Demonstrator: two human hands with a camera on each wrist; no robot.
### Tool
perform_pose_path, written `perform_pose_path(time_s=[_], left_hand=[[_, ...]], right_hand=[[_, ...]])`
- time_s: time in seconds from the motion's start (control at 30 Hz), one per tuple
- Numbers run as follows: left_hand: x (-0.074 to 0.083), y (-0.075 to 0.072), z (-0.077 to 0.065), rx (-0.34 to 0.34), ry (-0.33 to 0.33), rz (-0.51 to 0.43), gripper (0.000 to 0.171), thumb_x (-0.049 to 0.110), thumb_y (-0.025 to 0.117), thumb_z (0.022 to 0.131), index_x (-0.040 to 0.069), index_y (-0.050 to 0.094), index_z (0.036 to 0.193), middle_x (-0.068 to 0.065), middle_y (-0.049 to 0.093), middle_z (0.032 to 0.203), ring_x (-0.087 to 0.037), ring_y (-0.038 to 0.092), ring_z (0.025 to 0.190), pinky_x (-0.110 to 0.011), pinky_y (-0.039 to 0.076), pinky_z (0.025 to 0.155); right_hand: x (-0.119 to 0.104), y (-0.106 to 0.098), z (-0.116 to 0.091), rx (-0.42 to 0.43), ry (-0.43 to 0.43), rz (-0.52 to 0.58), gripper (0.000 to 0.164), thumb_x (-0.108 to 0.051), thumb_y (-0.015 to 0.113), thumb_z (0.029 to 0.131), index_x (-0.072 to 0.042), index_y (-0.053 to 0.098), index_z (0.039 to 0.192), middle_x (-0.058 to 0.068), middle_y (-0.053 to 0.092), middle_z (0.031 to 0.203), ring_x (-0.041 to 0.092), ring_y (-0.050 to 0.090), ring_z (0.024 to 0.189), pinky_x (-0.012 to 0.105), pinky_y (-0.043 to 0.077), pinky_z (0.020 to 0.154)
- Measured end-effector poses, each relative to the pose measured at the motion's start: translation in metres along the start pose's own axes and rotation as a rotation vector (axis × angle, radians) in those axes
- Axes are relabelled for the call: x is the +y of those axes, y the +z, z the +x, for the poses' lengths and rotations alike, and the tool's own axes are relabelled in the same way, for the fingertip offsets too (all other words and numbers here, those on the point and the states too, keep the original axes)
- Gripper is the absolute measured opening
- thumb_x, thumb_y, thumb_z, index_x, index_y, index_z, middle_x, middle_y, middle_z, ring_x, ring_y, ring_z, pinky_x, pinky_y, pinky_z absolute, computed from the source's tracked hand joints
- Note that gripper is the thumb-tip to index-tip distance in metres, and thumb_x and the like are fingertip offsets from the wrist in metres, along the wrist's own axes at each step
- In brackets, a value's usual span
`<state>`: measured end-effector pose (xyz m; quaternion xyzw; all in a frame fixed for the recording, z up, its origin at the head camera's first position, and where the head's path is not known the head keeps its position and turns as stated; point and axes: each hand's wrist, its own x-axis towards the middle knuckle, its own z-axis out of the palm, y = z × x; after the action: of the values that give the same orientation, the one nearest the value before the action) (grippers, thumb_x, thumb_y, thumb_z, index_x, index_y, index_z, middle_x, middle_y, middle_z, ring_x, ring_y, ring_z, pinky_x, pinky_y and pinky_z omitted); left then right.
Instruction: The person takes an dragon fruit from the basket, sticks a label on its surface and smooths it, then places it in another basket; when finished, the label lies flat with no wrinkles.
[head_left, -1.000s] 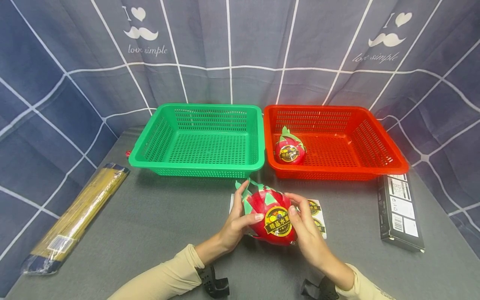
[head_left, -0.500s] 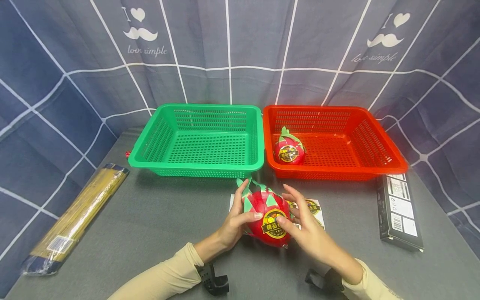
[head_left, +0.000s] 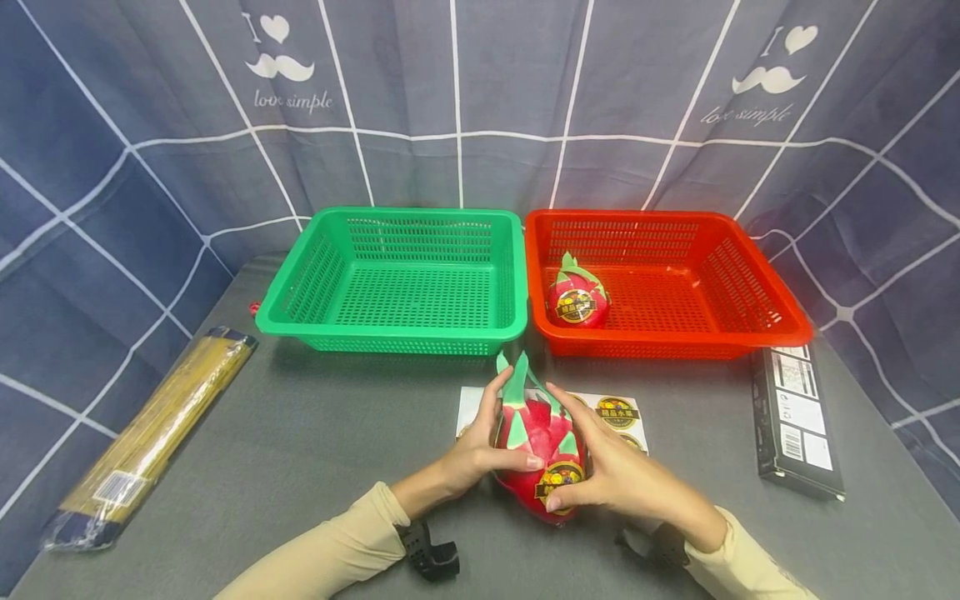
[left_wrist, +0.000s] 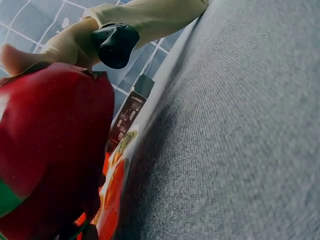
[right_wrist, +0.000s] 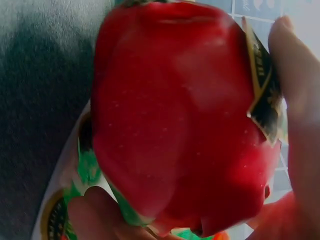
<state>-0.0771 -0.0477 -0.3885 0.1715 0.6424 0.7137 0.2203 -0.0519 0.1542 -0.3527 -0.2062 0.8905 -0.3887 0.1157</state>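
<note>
Both hands hold a red dragon fruit with green leaf tips above the grey table. My left hand grips its left side, thumb across the front. On the other side my right hand has its fingers round the fruit and its thumb at a round black-and-gold sticker on the skin. In the right wrist view part of that sticker stands away from the skin near the thumb. Partly hidden behind the fruit lies a white sheet of stickers. The left wrist view shows the fruit close up.
A green basket stands behind the hands. Beside it is a red basket holding another stickered dragon fruit. A packet of thin sticks lies at left, a black-and-white box at right. A patterned curtain surrounds the table.
The right hand came off the fruit's right side, then took hold again with its thumb lower at the sticker. The fruit has turned leaf-tips up, and its sticker now sits lower.
</note>
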Motion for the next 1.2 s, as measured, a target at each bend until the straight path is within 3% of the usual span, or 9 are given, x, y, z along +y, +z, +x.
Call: perform_pose_path(time_s=[0.17, 0.5, 0.73, 0.93, 1.07, 1.2], left_hand=[[0.000, 0.000, 0.000, -0.016, 0.015, -0.001, 0.102, 0.017, 0.071, 0.068, 0.032, 0.001, 0.141, -0.011, 0.040, 0.130, -0.017, 0.050, 0.112, -0.031, 0.046, 0.090], [0.003, -0.001, -0.001, -0.020, 0.048, 0.025, 0.103, 0.020, 0.073, 0.068, 0.029, 0.002, 0.142, -0.012, 0.040, 0.129, -0.017, 0.051, 0.111, -0.030, 0.047, 0.089], [0.003, -0.002, 0.002, -0.138, 0.075, -0.007, 0.097, 0.016, 0.071, 0.073, 0.028, 0.003, 0.142, -0.016, 0.045, 0.127, -0.019, 0.052, 0.111, -0.032, 0.049, 0.088], [0.005, -0.006, 0.002, -0.240, 0.107, 0.034, 0.087, 0.018, 0.065, 0.079, 0.024, 0.008, 0.143, -0.022, 0.042, 0.128, -0.022, 0.054, 0.110, -0.032, 0.050, 0.085], [0.006, -0.010, 0.002, -0.265, 0.141, 0.116, 0.076, 0.019, 0.063, 0.082, 0.020, 0.017, 0.143, -0.023, 0.043, 0.122, -0.018, 0.057, 0.100, -0.031, 0.050, 0.084], [0.006, -0.014, 0.005, -0.243, 0.191, 0.177, 0.059, 0.013, 0.062, 0.084, 0.012, 0.034, 0.136, -0.023, 0.052, 0.115, -0.021, 0.060, 0.093, -0.033, 0.051, 0.082]], right_hand=[[0.001, 0.003, 0.002, -0.025, 0.019, 0.068, 0.114, -0.054, 0.079, 0.055, -0.028, 0.012, 0.144, 0.003, 0.030, 0.142, 0.017, 0.043, 0.116, 0.029, 0.047, 0.084], [-0.003, 0.008, 0.002, -0.016, 0.083, 0.173, 0.107, -0.042, 0.082, 0.058, -0.034, 0.014, 0.141, -0.001, 0.037, 0.130, 0.017, 0.048, 0.104, 0.022, 0.049, 0.073], [-0.001, 0.007, -0.006, 0.004, 0.095, 0.223, 0.102, -0.036, 0.083, 0.058, -0.033, 0.020, 0.139, 0.001, 0.040, 0.125, 0.021, 0.048, 0.106, 0.022, 0.051, 0.072], [0.003, 0.003, -0.017, -0.015, 0.119, 0.307, 0.099, -0.029, 0.082, 0.060, -0.033, 0.021, 0.138, 0.004, 0.038, 0.127, 0.028, 0.045, 0.108, 0.024, 0.053, 0.068], [0.005, -0.005, -0.027, -0.053, 0.147, 0.347, 0.098, -0.025, 0.081, 0.061, -0.033, 0.021, 0.138, 0.009, 0.036, 0.128, 0.030, 0.045, 0.108, 0.025, 0.053, 0.068], [0.008, -0.014, -0.040, -0.076, 0.140, 0.343, 0.098, -0.022, 0.080, 0.061, -0.030, 0.020, 0.139, 0.012, 0.039, 0.123, 0.029, 0.049, 0.103, 0.027, 0.054, 0.067]])
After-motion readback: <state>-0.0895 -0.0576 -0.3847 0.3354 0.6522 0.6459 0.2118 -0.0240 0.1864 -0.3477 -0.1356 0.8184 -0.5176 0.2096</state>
